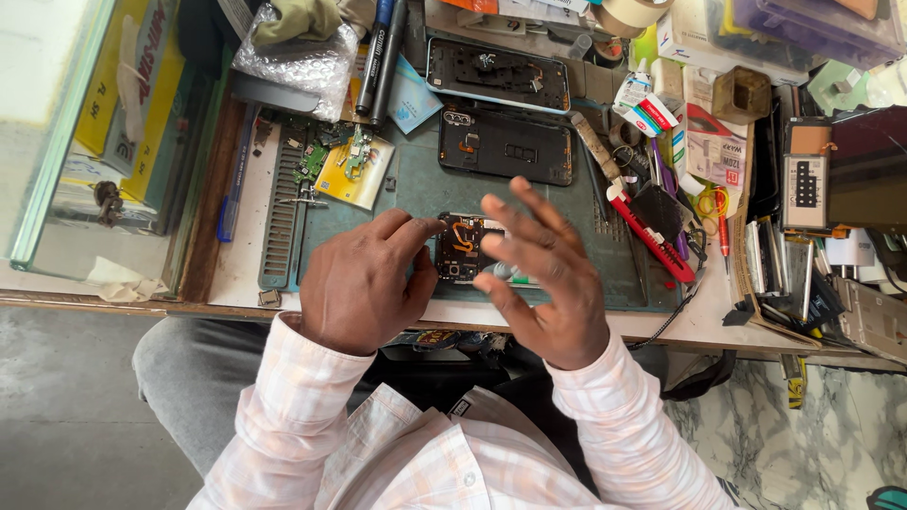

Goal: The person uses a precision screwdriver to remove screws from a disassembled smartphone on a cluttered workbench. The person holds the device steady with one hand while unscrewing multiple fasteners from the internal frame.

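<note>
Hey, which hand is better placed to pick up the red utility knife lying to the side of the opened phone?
Probably the right hand. It hovers open, fingers spread, on the same side as the red utility knife. The left hand touches the opened phone.

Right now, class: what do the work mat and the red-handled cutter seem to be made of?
Work mat: probably rubber or silicone; dull green, moulded ribs along its left edge. Red-handled cutter: glossy red plastic body, judging by its sheen; blade not clearly visible. The left hand touches the opened phone on the mat.

Most of the opened phone point(461, 247) hidden behind both hands; right fingers point(529, 227) motion-blurred.
</note>
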